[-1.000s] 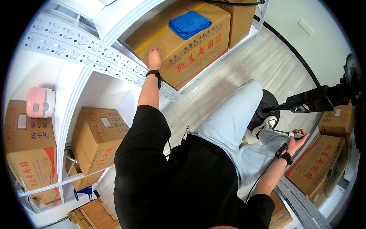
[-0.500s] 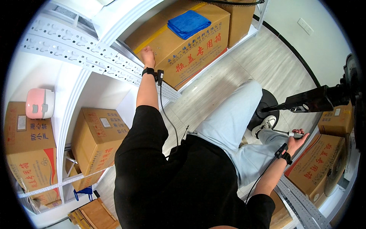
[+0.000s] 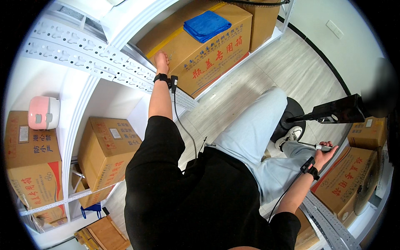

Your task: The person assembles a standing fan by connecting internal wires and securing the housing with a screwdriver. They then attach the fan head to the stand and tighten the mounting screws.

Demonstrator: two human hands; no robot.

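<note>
My left hand (image 3: 162,62) is at the near top edge of a large cardboard box (image 3: 183,79), its fingers curled closed. Whatever they hold, if anything, is hidden. Some tiny bits, too small to name, lie on the box beside the knuckles. A folded blue cloth (image 3: 206,26) rests farther along the same box. Low on the right, my right hand (image 3: 324,156) holds a screwdriver (image 3: 324,148) by its grey handle, with some fingers stretched out and the shaft pointing left over my shin. Beyond it leans the black post of a pedestal fan (image 3: 339,110) on a round base (image 3: 293,109).
A round wire grille (image 3: 258,3) sits at the back on the boxes; another grille (image 3: 367,183) stands by a box (image 3: 346,175) on the right. White shelving (image 3: 89,62) with cartons and a pink-and-white appliance (image 3: 43,113) fills the left. My foot (image 3: 290,136) rests on the fan's base.
Both hands stay almost where they were, the right still with the screwdriver. The dark fan part at the right edge now looks blurred.
</note>
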